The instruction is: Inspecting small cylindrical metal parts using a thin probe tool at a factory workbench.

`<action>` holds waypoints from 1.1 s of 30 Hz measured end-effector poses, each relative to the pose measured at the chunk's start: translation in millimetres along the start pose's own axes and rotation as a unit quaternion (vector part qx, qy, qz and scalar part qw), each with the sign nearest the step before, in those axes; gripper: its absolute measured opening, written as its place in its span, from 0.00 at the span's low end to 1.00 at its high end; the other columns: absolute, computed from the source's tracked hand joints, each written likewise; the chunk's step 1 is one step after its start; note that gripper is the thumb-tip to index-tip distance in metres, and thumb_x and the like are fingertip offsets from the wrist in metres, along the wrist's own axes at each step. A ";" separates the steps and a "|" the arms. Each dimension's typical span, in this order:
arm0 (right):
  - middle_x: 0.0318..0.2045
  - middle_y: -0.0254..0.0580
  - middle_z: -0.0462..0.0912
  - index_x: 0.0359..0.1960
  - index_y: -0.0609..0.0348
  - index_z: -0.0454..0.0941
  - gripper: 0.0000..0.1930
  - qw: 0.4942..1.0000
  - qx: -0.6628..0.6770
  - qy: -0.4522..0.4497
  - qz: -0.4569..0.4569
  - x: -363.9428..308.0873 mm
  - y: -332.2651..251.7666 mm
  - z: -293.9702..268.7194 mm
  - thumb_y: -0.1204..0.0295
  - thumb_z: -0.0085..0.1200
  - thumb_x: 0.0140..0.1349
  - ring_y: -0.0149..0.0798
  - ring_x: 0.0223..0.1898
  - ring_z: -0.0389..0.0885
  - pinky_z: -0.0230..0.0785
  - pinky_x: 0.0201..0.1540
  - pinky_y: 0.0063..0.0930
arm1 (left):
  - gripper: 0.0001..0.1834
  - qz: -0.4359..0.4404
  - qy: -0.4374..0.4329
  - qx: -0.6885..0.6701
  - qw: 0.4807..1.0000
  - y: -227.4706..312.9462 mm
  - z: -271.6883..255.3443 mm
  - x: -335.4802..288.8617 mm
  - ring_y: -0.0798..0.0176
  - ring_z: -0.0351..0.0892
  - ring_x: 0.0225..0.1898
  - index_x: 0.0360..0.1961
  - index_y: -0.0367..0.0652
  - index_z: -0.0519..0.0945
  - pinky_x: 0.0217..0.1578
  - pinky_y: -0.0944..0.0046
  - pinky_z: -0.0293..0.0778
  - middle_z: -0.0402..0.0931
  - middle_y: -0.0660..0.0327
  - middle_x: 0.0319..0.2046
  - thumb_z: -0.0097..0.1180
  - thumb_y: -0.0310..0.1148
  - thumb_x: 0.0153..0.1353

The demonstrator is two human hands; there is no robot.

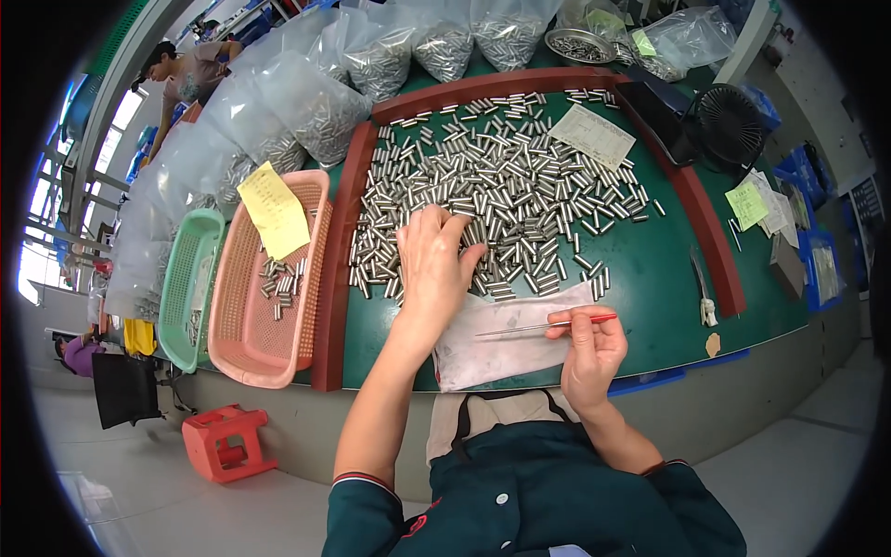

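pins (538, 176) on the table (640, 269) — 2 baskets (316, 269) to their left, fan (731, 125) right, bags (445, 46) behind

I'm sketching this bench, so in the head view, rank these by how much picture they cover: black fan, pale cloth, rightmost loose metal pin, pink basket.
1. Pink basket
2. Pale cloth, partly covered
3. Black fan
4. Rightmost loose metal pin

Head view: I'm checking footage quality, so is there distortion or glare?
Head view: fisheye distortion curves the front edge of the green tabletop, and the corners fall black; head view: windows at left look washed out, while metal pins glint.
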State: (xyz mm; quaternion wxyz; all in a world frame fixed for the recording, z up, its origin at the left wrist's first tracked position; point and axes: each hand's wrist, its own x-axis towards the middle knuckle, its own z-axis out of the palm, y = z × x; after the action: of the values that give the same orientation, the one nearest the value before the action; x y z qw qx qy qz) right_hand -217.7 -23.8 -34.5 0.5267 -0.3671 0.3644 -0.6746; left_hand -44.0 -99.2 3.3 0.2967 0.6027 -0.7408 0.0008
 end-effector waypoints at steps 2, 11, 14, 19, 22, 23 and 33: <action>0.26 0.49 0.78 0.31 0.66 0.67 0.03 1.000 0.000 0.000 -0.002 0.4 -0.3 0.6 0.78 0.43 0.60 0.32 0.24 0.76 0.70 0.31 0.21 | 0.18 -0.006 0.001 -0.003 1.000 -2.1 1.5 -0.1 0.58 0.65 0.34 0.33 0.39 0.76 0.36 0.61 0.58 0.66 0.60 0.28 0.63 0.27 0.36; 0.25 0.48 0.77 0.30 0.65 0.67 0.04 1.000 -0.008 0.006 0.007 -0.5 -4.3 1.7 0.77 0.43 0.60 0.33 0.22 0.75 0.69 0.30 0.23 | 0.17 0.053 0.017 -0.003 0.998 -4.7 -6.7 3.3 0.58 0.67 0.36 0.33 0.40 0.76 0.37 0.60 0.59 0.68 0.60 0.29 0.62 0.25 0.37; 0.25 0.48 0.77 0.31 0.65 0.67 0.04 1.000 -0.015 0.000 0.009 -0.9 -4.4 0.3 0.77 0.43 0.60 0.33 0.22 0.75 0.69 0.30 0.23 | 0.15 0.058 0.082 -0.116 0.988 0.2 -19.7 -6.5 0.58 0.70 0.33 0.33 0.38 0.75 0.34 0.61 0.65 0.70 0.59 0.30 0.59 0.22 0.38; 0.27 0.49 0.77 0.31 0.66 0.66 0.03 1.000 -0.005 0.005 -0.003 -2.5 0.9 0.7 0.78 0.42 0.59 0.33 0.24 0.76 0.69 0.32 0.22 | 0.15 -0.263 0.068 -0.593 0.758 4.1 -51.8 -93.6 0.66 0.76 0.30 0.42 0.32 0.68 0.32 0.71 0.72 0.73 0.55 0.32 0.49 0.16 0.52; 0.28 0.52 0.76 0.32 0.66 0.65 0.06 0.976 -0.097 -0.090 -0.172 -13.0 1.1 3.5 0.75 0.44 0.60 0.39 0.25 0.76 0.70 0.33 0.26 | 0.12 -0.361 0.137 -0.687 0.616 6.0 -68.2 -149.4 0.67 0.74 0.29 0.41 0.36 0.70 0.30 0.71 0.70 0.72 0.56 0.31 0.50 0.21 0.54; 0.27 0.54 0.76 0.33 0.65 0.65 0.07 0.971 -0.065 -0.144 -0.181 -21.6 -4.1 12.4 0.73 0.45 0.60 0.41 0.27 0.76 0.71 0.33 0.28 | 0.12 -0.392 0.165 -0.708 0.564 6.6 -73.7 -166.1 0.67 0.74 0.29 0.41 0.37 0.71 0.30 0.71 0.69 0.72 0.57 0.31 0.49 0.21 0.54; 0.31 0.51 0.78 0.33 0.64 0.69 0.12 0.840 -0.082 -0.485 -0.230 -61.3 21.3 75.8 0.79 0.56 0.47 0.46 0.29 0.79 0.73 0.27 0.29 | 0.08 -0.501 0.282 -0.679 0.456 1.0 -73.3 -252.4 0.68 0.74 0.30 0.38 0.39 0.71 0.33 0.72 0.71 0.74 0.57 0.30 0.50 0.24 0.55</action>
State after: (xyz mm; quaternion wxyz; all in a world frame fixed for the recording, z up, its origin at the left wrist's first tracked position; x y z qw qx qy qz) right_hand -130.9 24.3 -24.8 0.4337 -0.7622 0.0218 -0.4801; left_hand 11.9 152.7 -47.2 0.7542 0.4442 0.0468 -0.4812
